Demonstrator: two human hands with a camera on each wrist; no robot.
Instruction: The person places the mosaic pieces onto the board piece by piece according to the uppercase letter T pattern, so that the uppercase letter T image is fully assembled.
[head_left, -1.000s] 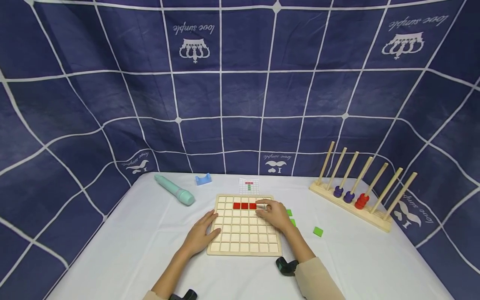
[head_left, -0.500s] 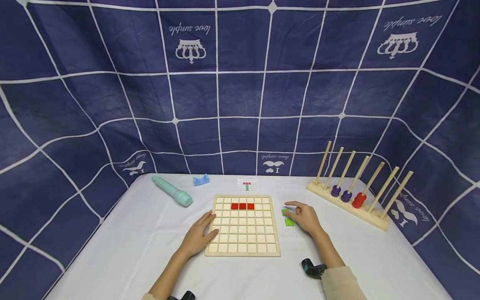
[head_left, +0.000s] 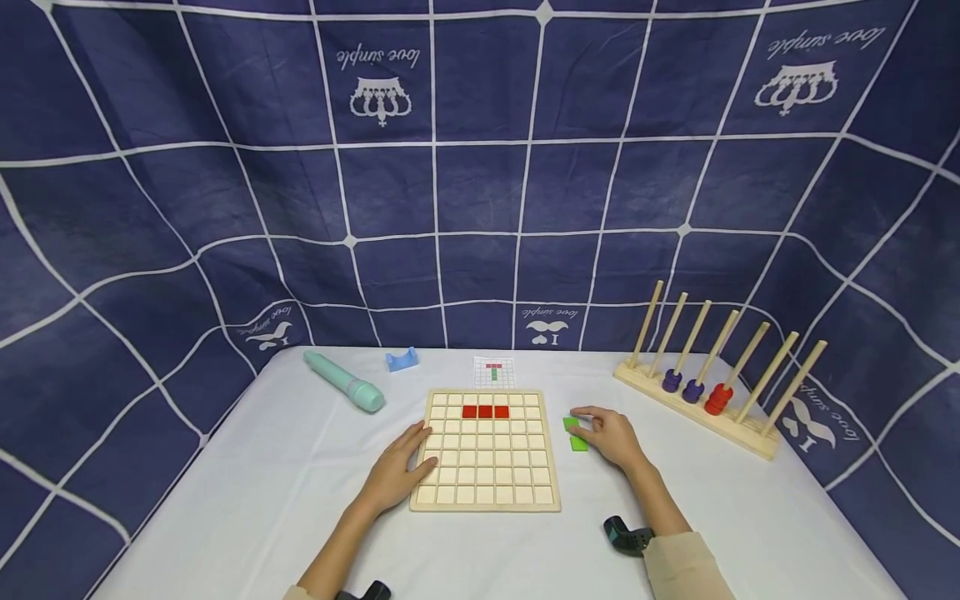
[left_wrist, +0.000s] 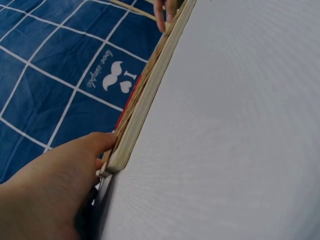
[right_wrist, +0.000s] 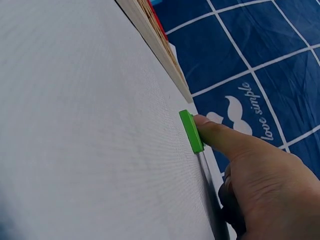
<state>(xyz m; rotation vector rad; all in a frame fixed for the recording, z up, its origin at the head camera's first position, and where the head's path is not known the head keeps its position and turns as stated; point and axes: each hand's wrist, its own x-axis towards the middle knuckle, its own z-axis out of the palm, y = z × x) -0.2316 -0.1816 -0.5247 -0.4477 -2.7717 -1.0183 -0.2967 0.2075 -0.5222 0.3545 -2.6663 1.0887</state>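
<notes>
With fingers (head_left: 587, 410) of the right hand (head_left: 617, 437) bent and parted, sits at the farther of two flat, square green tiles (head_left: 569, 422) on the cloth-covered tabletop (head_left: 247, 500), just right of the gridded wooden board (head_left: 486, 507); cannot tell whether pinched. With the left hand (head_left: 393, 477) spread, gripping nothing, rests on the board's straight rim.

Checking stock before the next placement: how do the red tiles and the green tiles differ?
The red tiles sit in squares of the wooden board; the visible green tiles lie on the white tabletop to its right. Three red tiles show, but only two green. The red ones form a straight row, with no hands on them; the right hand is at the green ones. Both kinds are small and flat.
</notes>
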